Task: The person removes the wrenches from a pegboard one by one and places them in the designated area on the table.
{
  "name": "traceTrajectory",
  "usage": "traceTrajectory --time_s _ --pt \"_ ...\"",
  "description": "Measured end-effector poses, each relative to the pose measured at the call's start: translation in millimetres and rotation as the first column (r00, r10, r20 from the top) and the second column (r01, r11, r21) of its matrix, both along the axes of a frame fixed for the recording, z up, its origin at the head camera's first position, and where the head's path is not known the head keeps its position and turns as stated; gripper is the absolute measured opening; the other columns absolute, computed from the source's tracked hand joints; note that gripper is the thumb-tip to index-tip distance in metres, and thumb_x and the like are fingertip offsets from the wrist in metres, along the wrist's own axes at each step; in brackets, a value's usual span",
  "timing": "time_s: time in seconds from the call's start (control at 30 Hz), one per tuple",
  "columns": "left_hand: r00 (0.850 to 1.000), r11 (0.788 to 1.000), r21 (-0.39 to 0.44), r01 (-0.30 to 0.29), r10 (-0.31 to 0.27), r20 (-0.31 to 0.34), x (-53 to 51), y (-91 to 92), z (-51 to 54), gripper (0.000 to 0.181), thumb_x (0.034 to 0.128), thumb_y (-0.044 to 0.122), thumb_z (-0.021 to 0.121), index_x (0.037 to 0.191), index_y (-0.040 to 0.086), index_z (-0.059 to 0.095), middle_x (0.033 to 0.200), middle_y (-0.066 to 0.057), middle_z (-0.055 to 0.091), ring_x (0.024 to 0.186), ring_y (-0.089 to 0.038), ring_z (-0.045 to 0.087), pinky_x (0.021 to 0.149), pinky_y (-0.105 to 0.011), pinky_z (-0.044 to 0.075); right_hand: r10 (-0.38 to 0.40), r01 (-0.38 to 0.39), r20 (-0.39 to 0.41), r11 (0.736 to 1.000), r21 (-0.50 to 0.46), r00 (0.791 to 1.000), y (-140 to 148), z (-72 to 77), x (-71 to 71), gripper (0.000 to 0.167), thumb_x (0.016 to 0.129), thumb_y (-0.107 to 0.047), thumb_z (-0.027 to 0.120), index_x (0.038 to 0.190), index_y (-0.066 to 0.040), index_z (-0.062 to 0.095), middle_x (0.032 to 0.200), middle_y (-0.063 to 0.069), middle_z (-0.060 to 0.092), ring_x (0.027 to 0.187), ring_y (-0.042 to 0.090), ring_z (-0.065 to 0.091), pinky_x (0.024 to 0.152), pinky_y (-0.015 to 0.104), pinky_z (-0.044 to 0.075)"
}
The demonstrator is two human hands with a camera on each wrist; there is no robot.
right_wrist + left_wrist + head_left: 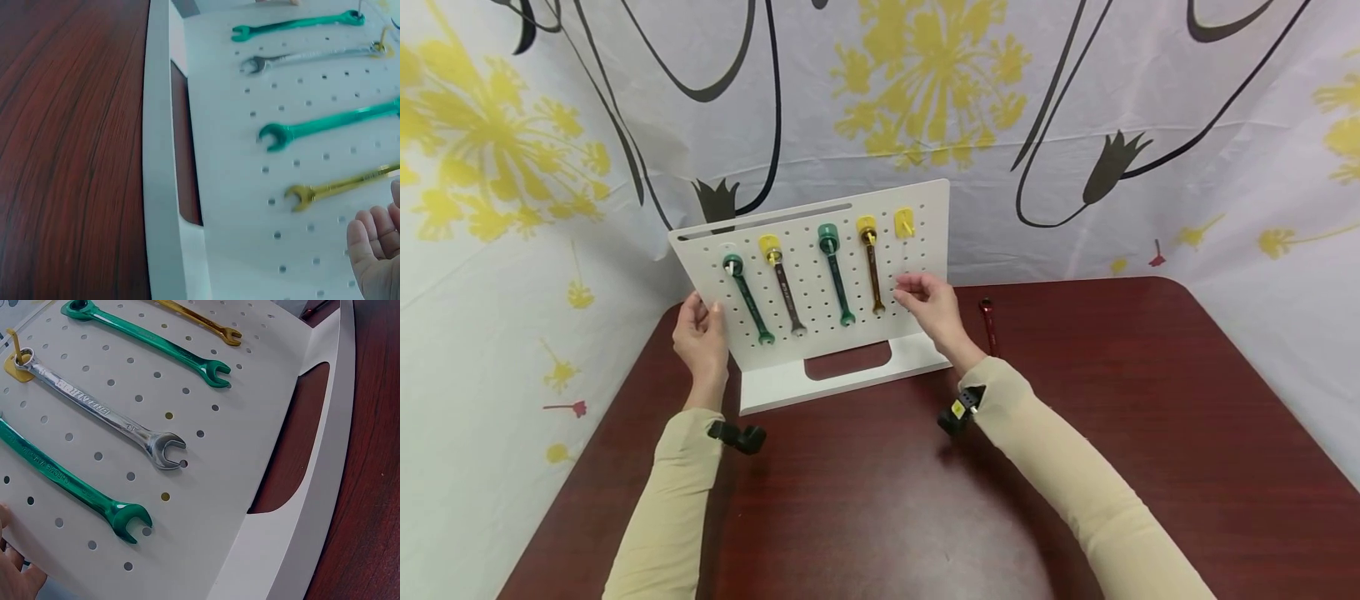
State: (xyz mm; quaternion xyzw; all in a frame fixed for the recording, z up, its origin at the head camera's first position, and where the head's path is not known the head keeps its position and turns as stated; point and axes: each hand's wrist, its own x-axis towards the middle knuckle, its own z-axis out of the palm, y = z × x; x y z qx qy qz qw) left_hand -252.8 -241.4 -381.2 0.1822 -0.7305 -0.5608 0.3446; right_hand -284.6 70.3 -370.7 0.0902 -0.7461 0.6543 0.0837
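1. See a white pegboard (816,304) standing on the table (850,500) near the far edge, towards the far left corner, with its base (775,387) lying flat on the wood
2. Count four hung wrenches on its face, from left to right: a dark green wrench (748,298), a silver wrench (787,292), a second green wrench (837,283) and a gold wrench (873,271), all with open ends down
3. Note a yellow hook (904,222) near the pegboard's upper right corner
4. Find a red wrench (989,323) lying right of the pegboard, near the table's far edge, with its near end meeting the right sleeve (1075,467) in the head view
5. See patterned cloth (1247,183) rising behind the far edge and along the left and right edges
6. Have the left grip (702,340) holding the pegboard's left edge, thumb in front, forearm reaching up along the table's left edge
7. Have the right grip (934,308) loosely wide, fingers gently bent, beside the gold wrench and covering some of the pegboard's lower right; cannot tell about contact with the board
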Motion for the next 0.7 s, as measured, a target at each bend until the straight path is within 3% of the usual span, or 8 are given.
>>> traceTrajectory --time_s 0.23,0.7 --pt "1.000 1.000 0.005 -0.001 0.001 -0.008 0.3 0.2 0.0 0.033 0.0928 0.017 0.059 0.125 0.016 0.059 0.116 -0.006 0.066 0.099 -0.012 0.063 0.087 -0.032 0.051 0.028 -0.028 0.009 1.000 0.001 1.000 -18 3.3 -2.2 0.029 0.087 -0.005 0.064 0.115 0.003 0.062 0.112 0.019 0.064 0.101 0.026 0.059 0.080 0.023 0.048" --pt "1.000 1.000 -0.004 0.005 -0.005 -0.007 0.2 -0.2 -0.9 0.033 0.0931 0.018 0.058 0.126 0.016 0.059 0.117 -0.005 0.065 0.100 -0.012 0.062 0.087 -0.031 0.051 0.009 -0.009 0.049 1.000 -0.009 0.999 -32 2.0 -7.8 0.028 0.087 -0.006 0.066 0.114 0.000 0.062 0.109 0.017 0.064 0.096 0.020 0.059 0.077 0.020 0.048"
